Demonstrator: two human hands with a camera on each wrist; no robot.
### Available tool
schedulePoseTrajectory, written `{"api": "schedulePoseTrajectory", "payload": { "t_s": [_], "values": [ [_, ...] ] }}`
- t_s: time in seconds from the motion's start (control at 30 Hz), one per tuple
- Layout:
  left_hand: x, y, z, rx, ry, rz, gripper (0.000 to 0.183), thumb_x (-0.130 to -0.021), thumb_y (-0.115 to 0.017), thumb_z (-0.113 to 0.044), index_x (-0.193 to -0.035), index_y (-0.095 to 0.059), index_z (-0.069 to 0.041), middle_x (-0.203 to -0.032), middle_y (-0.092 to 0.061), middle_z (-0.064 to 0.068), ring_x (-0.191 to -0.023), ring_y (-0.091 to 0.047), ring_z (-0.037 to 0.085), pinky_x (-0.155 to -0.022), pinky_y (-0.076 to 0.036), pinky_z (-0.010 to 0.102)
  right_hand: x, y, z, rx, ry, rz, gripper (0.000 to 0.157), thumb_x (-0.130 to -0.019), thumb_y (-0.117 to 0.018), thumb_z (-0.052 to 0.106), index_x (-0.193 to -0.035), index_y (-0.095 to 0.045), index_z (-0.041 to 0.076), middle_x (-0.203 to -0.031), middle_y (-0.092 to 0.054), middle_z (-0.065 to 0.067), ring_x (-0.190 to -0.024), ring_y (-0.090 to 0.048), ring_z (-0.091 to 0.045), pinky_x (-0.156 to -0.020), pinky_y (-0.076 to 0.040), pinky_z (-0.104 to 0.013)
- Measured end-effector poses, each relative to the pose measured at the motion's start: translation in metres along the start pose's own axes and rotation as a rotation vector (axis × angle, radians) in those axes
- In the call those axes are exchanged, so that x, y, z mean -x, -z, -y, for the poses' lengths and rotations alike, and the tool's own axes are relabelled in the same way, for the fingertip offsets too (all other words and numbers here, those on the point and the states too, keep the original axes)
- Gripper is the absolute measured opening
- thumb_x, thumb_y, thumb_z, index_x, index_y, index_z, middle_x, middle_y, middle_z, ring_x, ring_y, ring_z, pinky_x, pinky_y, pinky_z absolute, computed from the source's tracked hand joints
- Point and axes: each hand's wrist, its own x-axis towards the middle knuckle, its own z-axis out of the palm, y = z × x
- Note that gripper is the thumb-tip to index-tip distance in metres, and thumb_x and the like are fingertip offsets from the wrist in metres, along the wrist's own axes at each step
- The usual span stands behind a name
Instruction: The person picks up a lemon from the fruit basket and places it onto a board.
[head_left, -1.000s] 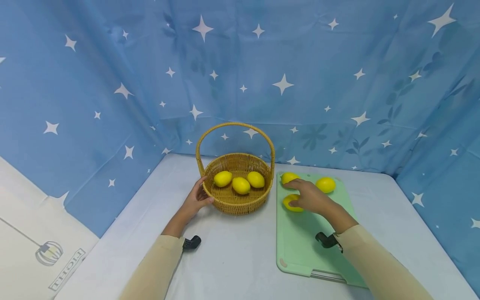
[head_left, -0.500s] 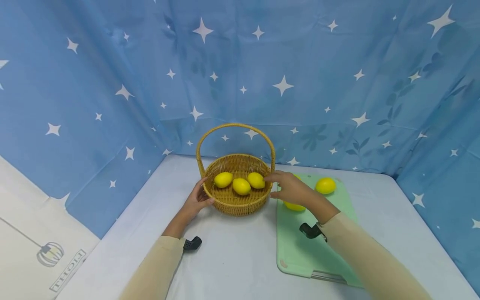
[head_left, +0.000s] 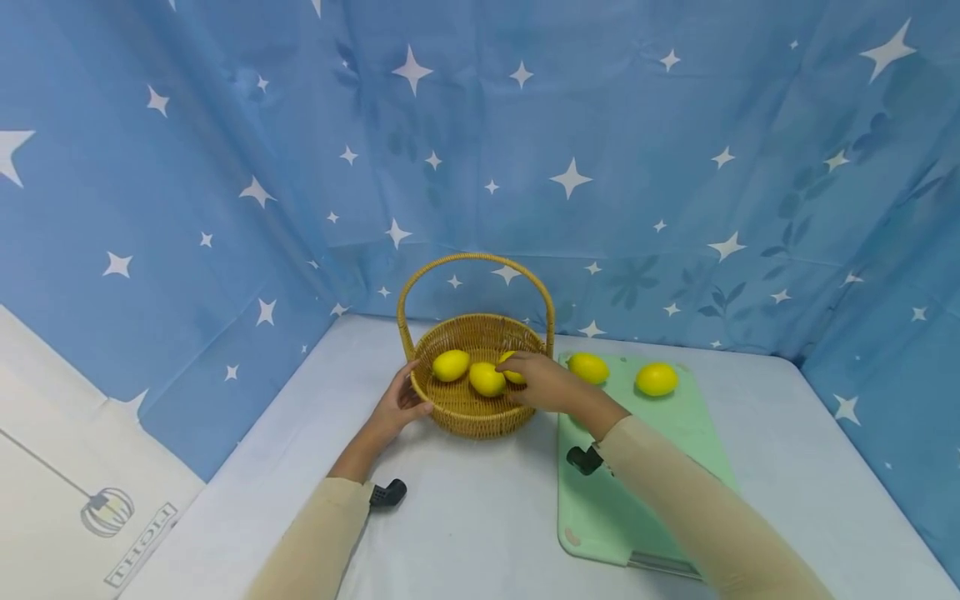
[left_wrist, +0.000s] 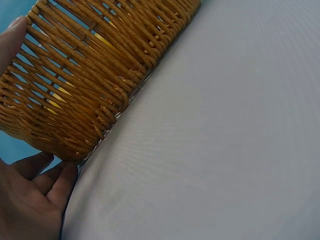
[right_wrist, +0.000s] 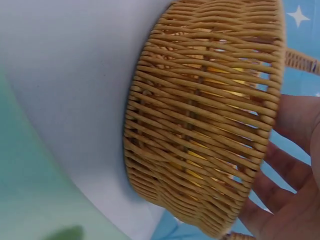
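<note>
A wicker basket (head_left: 480, 427) with a tall hoop handle stands upright on the white table. My left hand (head_left: 392, 410) holds its left side, thumb up by the rim and fingers low against the weave in the left wrist view. Inside lie a left lemon (head_left: 451, 365), a middle lemon (head_left: 487, 380) and a right lemon (head_left: 514, 377). My right hand (head_left: 546, 383) reaches over the right rim, its fingers curled round the right lemon and partly covering it. In the right wrist view, those fingertips disappear behind the woven rim.
Right of the basket lies a pale green cutting board (head_left: 622, 508), with a lemon (head_left: 588, 367) near its back left corner and another lemon (head_left: 657, 379) at its back right. A blue star-patterned curtain (head_left: 637, 150) hangs close behind the table.
My right hand has moved left from the lemons on the board, past the basket's right rim, to the right lemon inside. The board's front lemon is now hidden behind my wrist. My left hand stays put.
</note>
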Motion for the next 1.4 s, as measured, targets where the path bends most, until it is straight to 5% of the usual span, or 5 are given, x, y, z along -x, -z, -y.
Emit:
{"api": "schedulePoseTrajectory", "payload": {
  "t_s": [0.43, 0.7, 1.03, 1.4],
  "values": [
    [-0.001, 0.000, 0.008, -0.037, -0.001, -0.034, 0.088, -0.088, -0.075, -0.017, -0.156, -0.019, -0.024, -0.158, -0.021, 0.016, -0.140, -0.030, 0.033, -0.113, -0.028, 0.045, -0.017, -0.013, -0.011, 0.020, -0.080, -0.003, 0.051, -0.088, -0.075, 0.016, -0.136, -0.057, 0.012, -0.138, -0.050, -0.008, -0.129, -0.045, -0.028, -0.104, -0.041, -0.045],
    [-0.002, 0.001, 0.006, -0.019, 0.002, -0.017, 0.089, -0.090, -0.072, -0.013, -0.157, -0.015, -0.021, -0.159, -0.016, 0.018, -0.142, -0.026, 0.036, -0.114, -0.025, 0.045, -0.032, -0.016, -0.009, 0.126, -0.111, 0.005, 0.060, -0.087, -0.075, 0.018, -0.142, -0.051, 0.012, -0.142, -0.045, -0.012, -0.132, -0.040, -0.033, -0.107, -0.038, -0.048],
    [0.006, -0.004, -0.022, 0.004, 0.019, 0.029, 0.091, -0.090, -0.071, -0.010, -0.157, -0.010, -0.009, -0.157, -0.012, 0.027, -0.141, -0.022, 0.044, -0.114, -0.022, 0.052, -0.044, -0.023, -0.008, 0.219, -0.194, 0.034, 0.057, -0.092, -0.060, 0.004, -0.146, -0.046, 0.014, -0.145, -0.039, -0.017, -0.132, -0.035, -0.042, -0.103, -0.041, -0.051],
    [0.007, -0.004, -0.024, 0.005, 0.020, 0.036, 0.091, -0.090, -0.071, -0.012, -0.157, -0.009, -0.011, -0.158, -0.011, 0.025, -0.142, -0.019, 0.042, -0.114, -0.021, 0.050, -0.055, -0.028, -0.010, 0.294, -0.240, 0.058, 0.051, -0.098, -0.054, 0.004, -0.147, -0.045, 0.014, -0.146, -0.037, -0.020, -0.130, -0.037, -0.043, -0.096, -0.048, -0.050]
  ]
}}
